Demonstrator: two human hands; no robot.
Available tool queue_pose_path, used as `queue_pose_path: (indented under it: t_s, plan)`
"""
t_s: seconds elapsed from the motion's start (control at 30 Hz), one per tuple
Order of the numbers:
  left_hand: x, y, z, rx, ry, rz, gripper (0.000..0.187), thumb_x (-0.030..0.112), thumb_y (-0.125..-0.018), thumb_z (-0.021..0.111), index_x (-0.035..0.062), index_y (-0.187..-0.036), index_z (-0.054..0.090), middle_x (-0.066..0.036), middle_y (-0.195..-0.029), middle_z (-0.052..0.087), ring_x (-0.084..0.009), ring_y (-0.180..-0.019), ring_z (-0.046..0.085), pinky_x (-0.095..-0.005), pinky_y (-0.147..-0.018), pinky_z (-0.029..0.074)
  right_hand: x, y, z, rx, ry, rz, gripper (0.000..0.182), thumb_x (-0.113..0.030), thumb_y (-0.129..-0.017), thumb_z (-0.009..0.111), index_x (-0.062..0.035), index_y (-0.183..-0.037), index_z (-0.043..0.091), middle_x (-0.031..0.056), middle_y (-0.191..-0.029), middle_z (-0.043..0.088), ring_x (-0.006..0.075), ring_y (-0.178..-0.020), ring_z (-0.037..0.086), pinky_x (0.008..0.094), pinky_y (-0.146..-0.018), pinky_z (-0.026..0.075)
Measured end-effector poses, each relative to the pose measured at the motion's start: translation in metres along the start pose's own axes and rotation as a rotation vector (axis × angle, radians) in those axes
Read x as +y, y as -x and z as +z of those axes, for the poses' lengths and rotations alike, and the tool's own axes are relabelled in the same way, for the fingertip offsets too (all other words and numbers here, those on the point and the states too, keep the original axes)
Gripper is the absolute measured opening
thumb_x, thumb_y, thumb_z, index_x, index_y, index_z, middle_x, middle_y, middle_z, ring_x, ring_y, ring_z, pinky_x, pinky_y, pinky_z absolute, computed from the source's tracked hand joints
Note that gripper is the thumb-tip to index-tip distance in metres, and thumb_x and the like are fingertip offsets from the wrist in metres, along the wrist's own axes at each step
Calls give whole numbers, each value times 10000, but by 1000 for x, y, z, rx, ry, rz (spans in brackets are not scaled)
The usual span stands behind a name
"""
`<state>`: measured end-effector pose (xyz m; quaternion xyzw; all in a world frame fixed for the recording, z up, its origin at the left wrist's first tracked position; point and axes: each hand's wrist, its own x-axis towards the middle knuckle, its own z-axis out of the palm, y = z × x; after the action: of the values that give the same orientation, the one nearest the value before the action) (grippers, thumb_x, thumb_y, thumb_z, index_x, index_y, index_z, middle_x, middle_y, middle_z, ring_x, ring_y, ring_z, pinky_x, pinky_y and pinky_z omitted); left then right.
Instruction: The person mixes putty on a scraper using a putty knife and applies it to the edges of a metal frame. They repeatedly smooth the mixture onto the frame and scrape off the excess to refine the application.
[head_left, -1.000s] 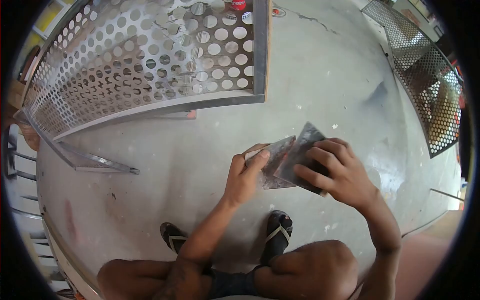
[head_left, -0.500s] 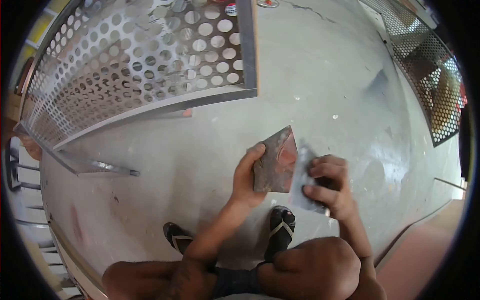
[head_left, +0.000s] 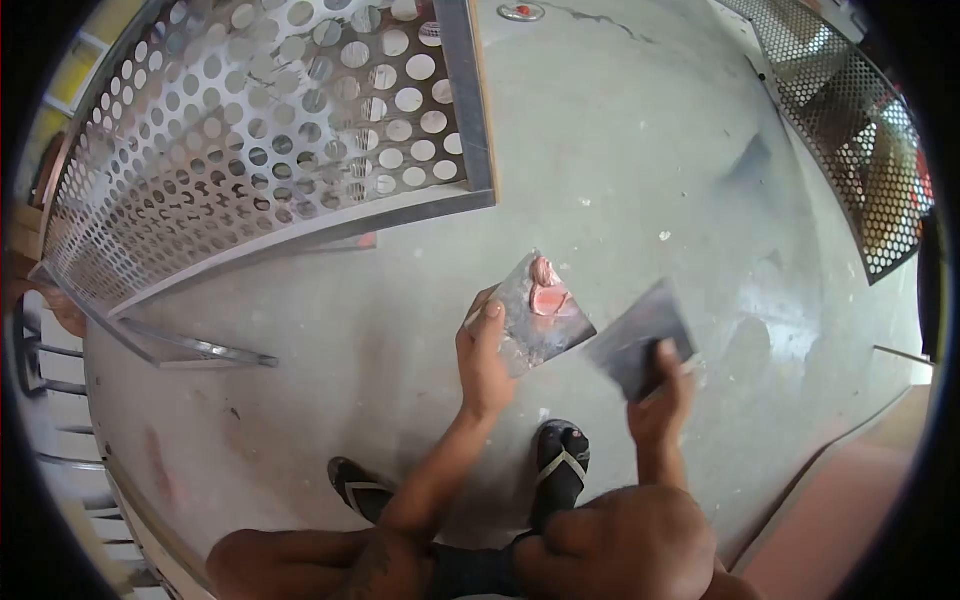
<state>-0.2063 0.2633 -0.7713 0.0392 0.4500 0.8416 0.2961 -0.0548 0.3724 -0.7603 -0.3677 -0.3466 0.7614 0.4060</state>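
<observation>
1. Head view, landmark = L plate (head_left: 530,345): flat, squarish metal sheet, held up over the floor (head_left: 610,140), one corner pointing away from the person.
2. L hand (head_left: 485,365) clamped on its L edge: thumb on top, other fingers wrapped under & mostly hidden.
3. Pink paste (head_left: 549,300) sits on top of L plate, toward its far corner: small lump at far end, flatter smear on near side. Long axis runs approx. away from the person.
4. R plate (head_left: 640,335), thin & grey, is just to the R of L plate, a bit nearer the person. R hand (head_left: 662,405) grips its near R side, thumb pressed on the face. Blurry there, so can't be sure if the two plates' corners touch.
5. Key relation: from R fingers, paste lies L & farther out, w/ R plate's L corner btwn. L hand is nearer to it; its thumb is just L of the paste, not on it.
6. Also: framed perforated panel (head_left: 255,130) beyond & L of L plate; mesh panel (head_left: 850,140) far off, beyond & R; sandals (head_left: 562,456) on the near side.
</observation>
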Motion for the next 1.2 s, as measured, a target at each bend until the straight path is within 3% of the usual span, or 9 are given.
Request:
queue_pose_path:
  t_s: [0.17,0.37,0.4,0.47,0.57,0.77,0.9,1.0,1.2]
  plan:
    - [-4,7,3,-197,-589,252,294,186,-955,527,-23,-1143,611,-119,-980,681,-203,-882,664,-324,-785,514,0,-14,17,-85,151,173,326,-190,-858,628,-6,-1113,541,61,-925,616,165,-829,632,291,-678,531]
    - [3,-9,-16,-706,-871,469,255,164,-923,563,8,-1114,628,-141,-942,696,-271,-790,692,-354,-715,549,-29,-37,12,-73,-116,-221,301,-79,-849,577,50,-1118,532,143,-1054,618,265,-960,632,380,-904,490]
    - [-1,-6,-14,-706,-870,466,255,164,-923,563,8,-1114,628,-141,-942,696,-271,-790,692,-354,-715,549,-24,-34,13,-154,11,-443,311,-78,-837,585,58,-1111,528,149,-1059,620,292,-930,627,384,-910,480]
    - [-7,3,0,-213,152,-328,303,241,-942,535,10,-1126,603,-110,-971,683,-233,-842,676,-339,-771,539,-24,-37,4,-534,146,-574,313,-100,-747,668,12,-1019,561,138,-997,620,278,-881,616,369,-866,483]
    - [-11,7,10,-93,558,-577,370,299,-945,518,-5,-1150,569,-102,-1003,657,-208,-880,651,-334,-818,525,-35,-21,20,-1064,753,-643,344,-198,-596,809,-39,-822,603,103,-839,613,302,-769,585,354,-778,479]
    - [-9,4,-6,-237,307,-390,326,245,-923,546,-12,-1121,577,-118,-994,648,-173,-893,641,-325,-797,525,3,-70,-23,-612,1069,-756,578,220,-630,595,-91,-1116,575,153,-1119,501,348,-1061,508,431,-895,464]
    - [10,0,-1,-172,-38,-297,277,203,-938,556,-35,-1065,621,-52,-913,643,-112,-806,599,-265,-734,493,-79,-47,21,-1124,1462,-1270,422,-117,-692,700,-244,-1083,605,34,-1114,520,237,-1059,525,403,-898,452]
    - [21,3,-4,-228,-563,-36,318,215,-963,523,-59,-1075,641,-49,-882,660,-84,-816,567,-240,-723,465,-101,-43,33,-1410,1879,-1084,368,-166,-765,632,-295,-1108,588,0,-1109,517,205,-1060,525,394,-901,445]
    - [20,5,-6,-231,-612,-43,317,216,-954,534,-53,-1080,643,-34,-869,655,-82,-789,562,-232,-708,460,-88,-45,41,-1290,1760,-1286,383,-165,-775,620,-295,-1130,564,1,-1091,507,196,-1070,517,387,-914,441]
